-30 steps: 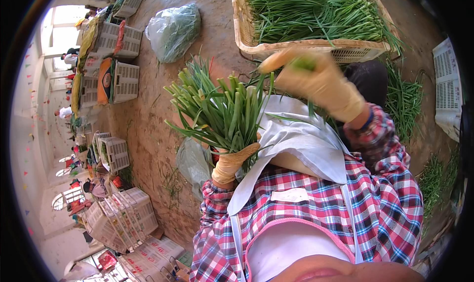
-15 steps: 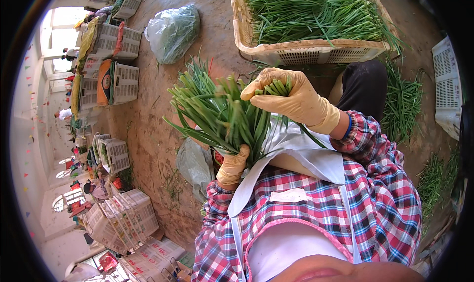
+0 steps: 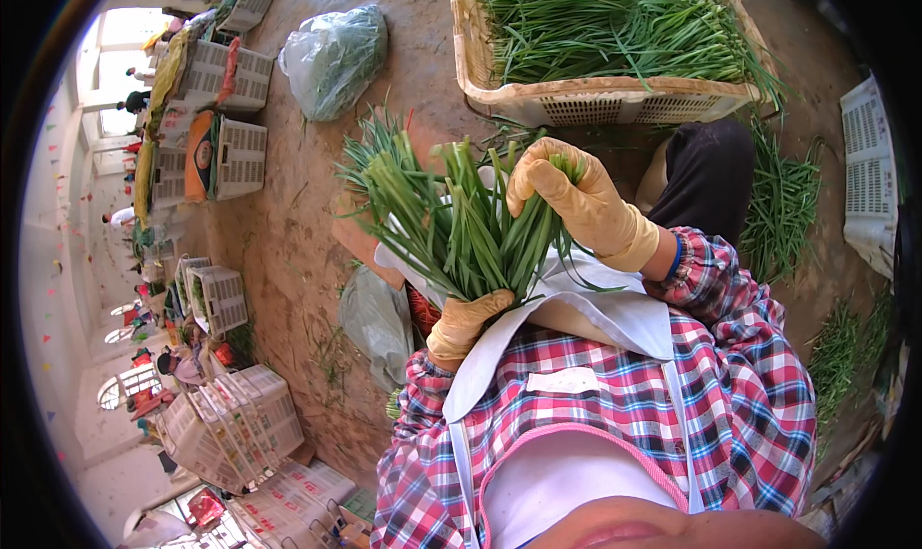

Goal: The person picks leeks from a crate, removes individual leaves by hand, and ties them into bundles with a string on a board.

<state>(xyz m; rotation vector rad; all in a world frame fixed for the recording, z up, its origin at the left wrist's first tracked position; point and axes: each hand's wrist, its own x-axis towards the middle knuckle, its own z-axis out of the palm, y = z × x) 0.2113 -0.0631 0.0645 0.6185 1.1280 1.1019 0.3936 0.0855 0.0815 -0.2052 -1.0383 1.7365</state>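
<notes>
My left hand [image 3: 468, 326], in a pale yellow rubber glove, is wrapped round a thick bunch of garlic chives [image 3: 471, 227] in front of my white apron. The stalks fan upward, with their pale cut ends at the top. At the bunch's upper right side, my gloved right hand [image 3: 588, 203] is closed on the ends of several stalks. Those stalks run down toward the left hand, and their tips show between its thumb and fingers. More chives [image 3: 370, 155] show just beyond the bunch, on the left; what they rest on is mostly hidden.
A cream plastic crate [image 3: 595, 93] full of chives stands ahead. Loose chives [image 3: 783, 198] lie on the floor at right, near a white crate [image 3: 869, 165]. Plastic bags [image 3: 336, 64] sit at left. Stacked crates [image 3: 240, 414] and people are farther left.
The right hand has swung its stalks upright against the bunch's right side; before, their cut ends pointed toward me, apart from it. My left hand has shifted slightly right, its grip spread wider.
</notes>
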